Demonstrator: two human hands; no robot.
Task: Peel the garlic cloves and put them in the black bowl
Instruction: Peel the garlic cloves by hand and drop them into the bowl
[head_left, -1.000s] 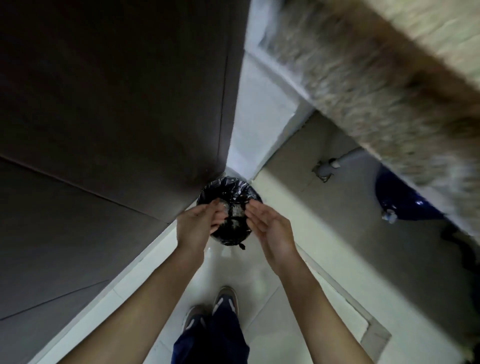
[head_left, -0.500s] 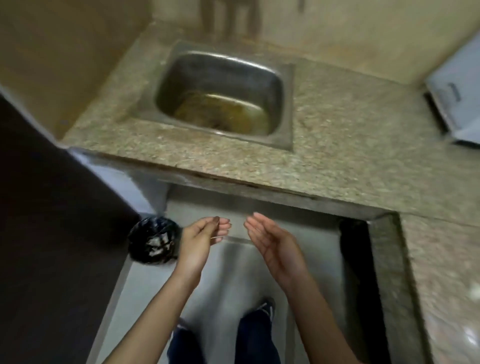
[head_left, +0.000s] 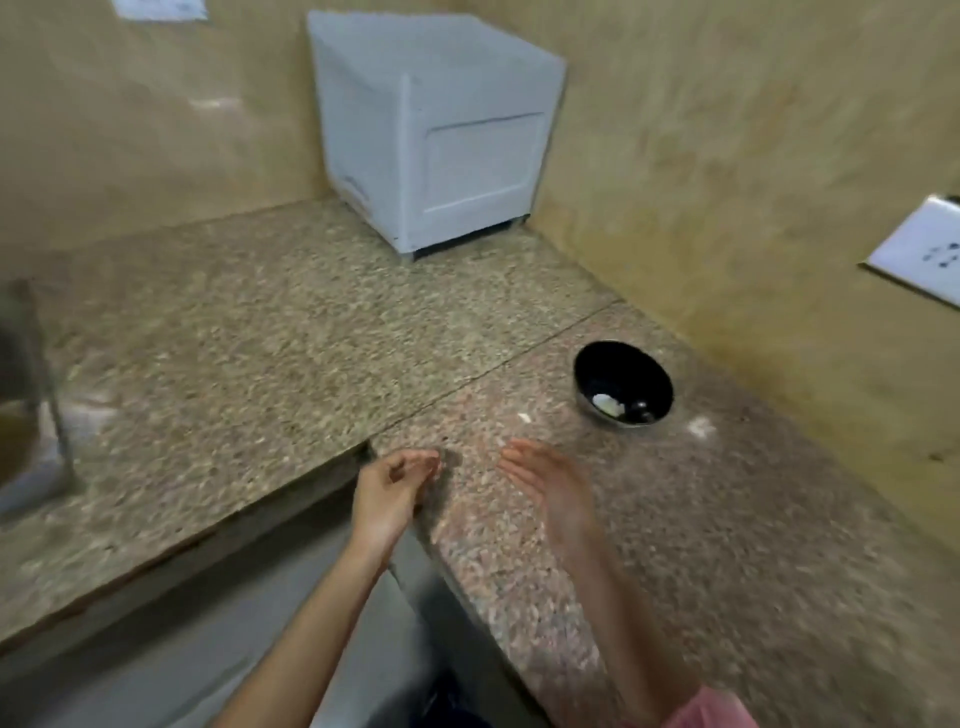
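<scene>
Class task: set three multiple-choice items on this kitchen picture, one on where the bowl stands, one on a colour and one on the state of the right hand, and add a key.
1. Where does the bowl stand?
A) in a drawer
B) on the counter, near the wall
C) on the floor

2. What colour is the box in the corner?
A) white
B) red
C) black

3. How is the right hand?
A) gripping the bowl
B) pinching a clove
C) open, holding nothing

Key:
1 B: the bowl sits on the granite top, close to the wall on the right.
2 A: the box's sides show pale white.
3 C: its fingers are straight, clear of the bowl, with nothing in them.
</scene>
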